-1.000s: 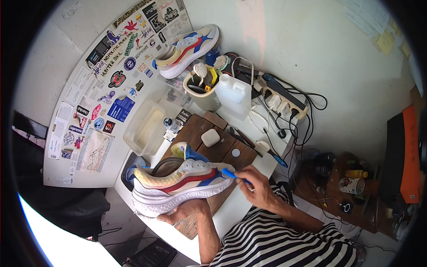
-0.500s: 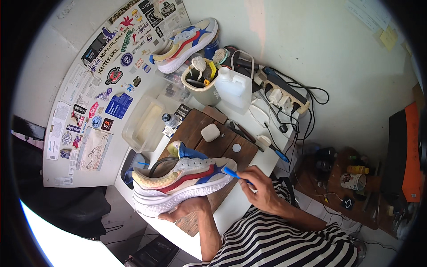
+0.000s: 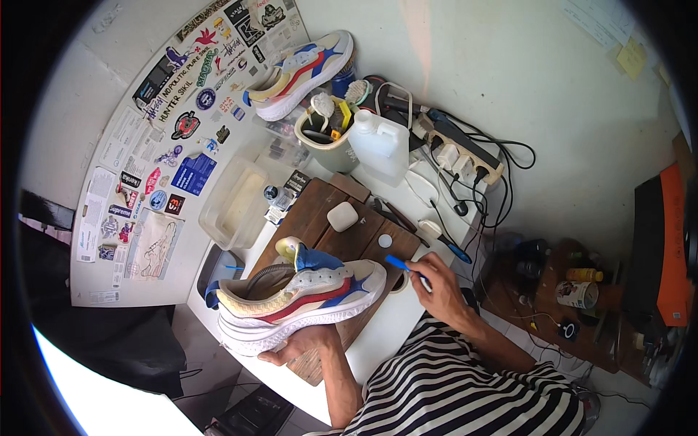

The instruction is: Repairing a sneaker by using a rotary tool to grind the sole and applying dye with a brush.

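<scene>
My left hand [image 3: 305, 341] holds a white, cream, red and blue sneaker [image 3: 334, 291] from beneath its white sole, toe to the right, with a coiled grey tube showing in its opening. My right hand [image 3: 436, 291] grips a slim blue tool [image 3: 396, 261], its tip raised just off the toe. A round pale-rimmed opening [image 3: 397, 285] is partly hidden behind that hand. Under the shoe lies a wooden board [image 3: 320, 211] bearing a small white square object [image 3: 342, 216] and a white disc [image 3: 384, 240].
Behind are a clear plastic tub [image 3: 211, 223], a jug [image 3: 378, 152], a tool bucket [image 3: 327, 152], a second sneaker [image 3: 298, 87] and a power strip [image 3: 487, 171] with tangled cables. A stickered panel [image 3: 123, 283] stands left; a cluttered wooden shelf [image 3: 523, 312] sits right.
My right hand has lifted up and slightly right, taking the blue tool off the shoe's toe. The sneaker in my left hand has shifted only slightly.
</scene>
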Demonstrator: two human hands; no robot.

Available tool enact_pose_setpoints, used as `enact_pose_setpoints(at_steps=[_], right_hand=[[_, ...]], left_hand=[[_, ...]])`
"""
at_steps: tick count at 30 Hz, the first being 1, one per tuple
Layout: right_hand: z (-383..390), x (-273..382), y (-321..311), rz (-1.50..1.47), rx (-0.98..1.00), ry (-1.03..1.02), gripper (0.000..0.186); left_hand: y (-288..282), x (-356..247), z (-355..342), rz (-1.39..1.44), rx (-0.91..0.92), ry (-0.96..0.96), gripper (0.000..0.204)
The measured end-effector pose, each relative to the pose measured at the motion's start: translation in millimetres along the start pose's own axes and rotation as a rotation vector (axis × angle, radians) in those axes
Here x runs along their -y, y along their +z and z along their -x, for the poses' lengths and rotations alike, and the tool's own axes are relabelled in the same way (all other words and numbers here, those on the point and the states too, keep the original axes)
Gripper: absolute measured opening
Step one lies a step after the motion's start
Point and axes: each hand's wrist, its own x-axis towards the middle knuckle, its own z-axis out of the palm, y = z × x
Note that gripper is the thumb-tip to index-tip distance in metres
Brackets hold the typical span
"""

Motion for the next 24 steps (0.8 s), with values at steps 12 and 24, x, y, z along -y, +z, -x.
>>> enact_pose_setpoints(at_steps=[12,24], right_hand=[[3,25,-5,-0.138,-0.011,-0.238,0.026],[4,15,9,-0.095,-0.007,-0.305,0.029]], left_hand=[[11,-4,1,0.009,-0.030,-0.022,0.102],[-2,-4,-14,0.053,0.010,-0.087,0.098]])
